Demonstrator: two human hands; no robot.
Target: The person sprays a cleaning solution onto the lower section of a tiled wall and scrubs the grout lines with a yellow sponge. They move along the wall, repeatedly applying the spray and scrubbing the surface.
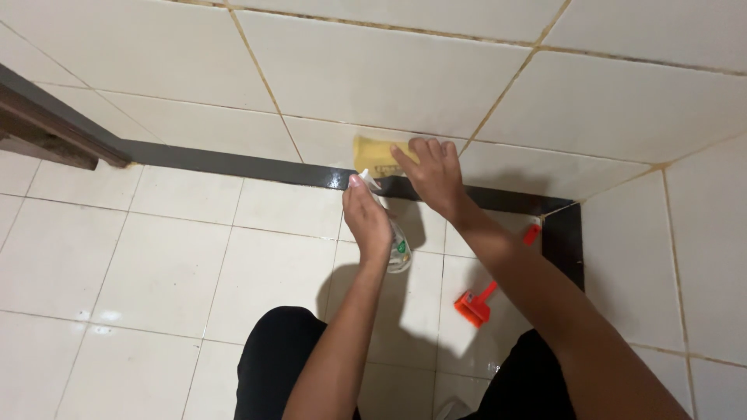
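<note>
Head view
Left hand (pixel 367 219): closed around the neck of a clear spray bottle (pixel 398 250), nozzle toward the wall.
Right hand (pixel 433 174): fingers spread flat, pressing a yellow sponge (pixel 375 157) against the wall tile (pixel 389 78) just above the dark skirting strip (pixel 233 164).
Floor (pixel 156 257): orange scraper (pixel 475 305) lies near the corner, right of the bottle.
</note>
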